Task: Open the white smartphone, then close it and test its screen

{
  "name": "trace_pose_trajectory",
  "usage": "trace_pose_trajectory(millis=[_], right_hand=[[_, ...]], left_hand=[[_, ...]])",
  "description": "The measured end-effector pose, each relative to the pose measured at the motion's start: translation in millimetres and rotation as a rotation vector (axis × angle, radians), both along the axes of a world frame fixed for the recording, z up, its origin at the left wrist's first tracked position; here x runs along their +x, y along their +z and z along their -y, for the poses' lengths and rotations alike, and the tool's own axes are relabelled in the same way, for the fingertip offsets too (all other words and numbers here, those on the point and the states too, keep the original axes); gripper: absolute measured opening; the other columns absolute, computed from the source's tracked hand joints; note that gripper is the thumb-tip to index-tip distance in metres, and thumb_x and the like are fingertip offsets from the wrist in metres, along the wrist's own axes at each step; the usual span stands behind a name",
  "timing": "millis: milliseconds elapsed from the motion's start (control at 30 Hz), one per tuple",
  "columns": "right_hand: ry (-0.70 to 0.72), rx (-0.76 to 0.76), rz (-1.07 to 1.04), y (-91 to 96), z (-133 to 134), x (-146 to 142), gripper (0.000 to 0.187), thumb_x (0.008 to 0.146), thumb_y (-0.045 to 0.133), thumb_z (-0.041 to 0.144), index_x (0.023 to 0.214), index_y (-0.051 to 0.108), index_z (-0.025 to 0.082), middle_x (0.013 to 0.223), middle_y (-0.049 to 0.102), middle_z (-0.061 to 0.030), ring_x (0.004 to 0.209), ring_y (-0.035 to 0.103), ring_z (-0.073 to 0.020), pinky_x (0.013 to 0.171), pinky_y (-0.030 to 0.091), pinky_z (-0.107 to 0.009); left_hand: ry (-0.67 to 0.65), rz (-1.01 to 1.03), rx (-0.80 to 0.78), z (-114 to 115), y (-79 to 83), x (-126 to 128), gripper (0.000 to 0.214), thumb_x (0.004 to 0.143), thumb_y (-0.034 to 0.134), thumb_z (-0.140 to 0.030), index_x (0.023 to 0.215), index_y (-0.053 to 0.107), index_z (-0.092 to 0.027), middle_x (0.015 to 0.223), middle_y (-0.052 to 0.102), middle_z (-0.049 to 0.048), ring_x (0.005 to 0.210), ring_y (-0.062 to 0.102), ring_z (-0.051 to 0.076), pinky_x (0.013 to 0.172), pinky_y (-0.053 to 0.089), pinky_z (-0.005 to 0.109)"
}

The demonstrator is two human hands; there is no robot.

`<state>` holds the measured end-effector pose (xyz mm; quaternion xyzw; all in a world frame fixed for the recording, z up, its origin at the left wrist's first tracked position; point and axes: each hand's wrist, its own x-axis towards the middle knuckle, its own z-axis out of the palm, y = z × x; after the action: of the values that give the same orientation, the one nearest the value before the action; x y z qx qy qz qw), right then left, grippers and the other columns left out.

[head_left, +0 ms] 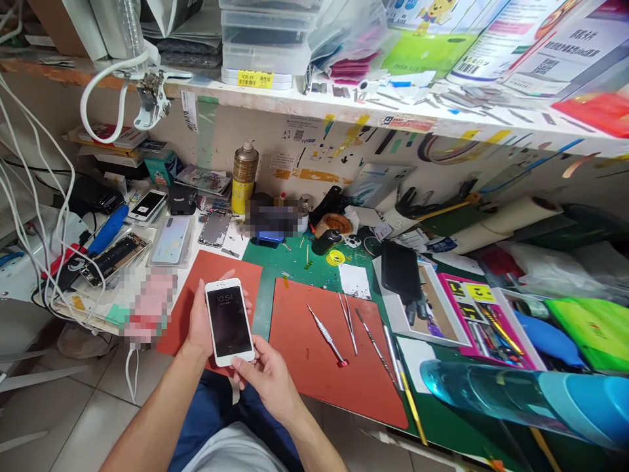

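A white smartphone (230, 322) is held upright over the near edge of the workbench, its dark screen lit with the time 10:54. My left hand (200, 322) wraps its left side, with fingertips showing past the right edge. Around the lower right corner my right hand (265, 375) is closed, its thumb on the home button area. Beneath lies a reddish-brown mat (250, 275). On a second reddish mat (299, 354) to the right rest a screwdriver (327, 334) with a red end, tweezers (348, 322) and a thin metal pick (376, 344).
A blue water bottle (521, 396) lies at the near right. Open boxes (442, 321) of tools stand behind it. Another phone (170, 240), a spray can (244, 180) and white cables (54, 216) are on the left. A loaded shelf (344, 105) overhangs the back.
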<state>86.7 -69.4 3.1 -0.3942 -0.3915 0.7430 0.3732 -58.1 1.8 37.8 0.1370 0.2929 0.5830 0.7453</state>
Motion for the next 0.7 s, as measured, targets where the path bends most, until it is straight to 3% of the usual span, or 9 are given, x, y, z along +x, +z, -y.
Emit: trace_pose_trajectory(millis=[300, 533, 700], right_hand=[[-0.03, 0.022, 0.024, 1.3, 2.3, -1.1, 0.04, 0.084, 0.075, 0.054, 0.1, 0.062, 0.02, 0.076, 0.064, 0.0008, 0.064, 0.058, -0.012, 0.057, 0.048, -0.024], [-0.179, 0.034, -0.01, -1.1, 4.5, -5.4, 0.038, 0.085, 0.075, 0.052, 0.102, 0.062, 0.02, 0.077, 0.065, 0.0001, 0.063, 0.059, -0.0118, 0.058, 0.049, -0.025], [-0.211, 0.009, -0.06, 0.7, 2.2, -5.0, 0.038, 0.084, 0.077, 0.049, 0.102, 0.062, 0.02, 0.079, 0.066, -0.0009, 0.065, 0.06, -0.0123, 0.061, 0.052, -0.026]], left_hand=[[0.001, 0.006, 0.005, 1.1, 0.3, 1.0, 0.065, 0.097, 0.048, -0.06, 0.148, 0.05, -0.02, 0.109, 0.074, 0.0144, 0.086, 0.074, 0.027, 0.075, 0.059, 0.04], [-0.175, 0.018, -0.079, 20.0, -5.9, 4.6, 0.065, 0.099, 0.043, -0.061, 0.14, 0.058, -0.013, 0.119, 0.073, 0.0199, 0.101, 0.073, 0.033, 0.083, 0.059, 0.044], [-0.19, 0.006, -0.078, 30.9, -5.4, 8.4, 0.054, 0.102, 0.045, -0.051, 0.142, 0.056, -0.017, 0.122, 0.073, 0.0177, 0.105, 0.073, 0.034, 0.087, 0.058, 0.047]])
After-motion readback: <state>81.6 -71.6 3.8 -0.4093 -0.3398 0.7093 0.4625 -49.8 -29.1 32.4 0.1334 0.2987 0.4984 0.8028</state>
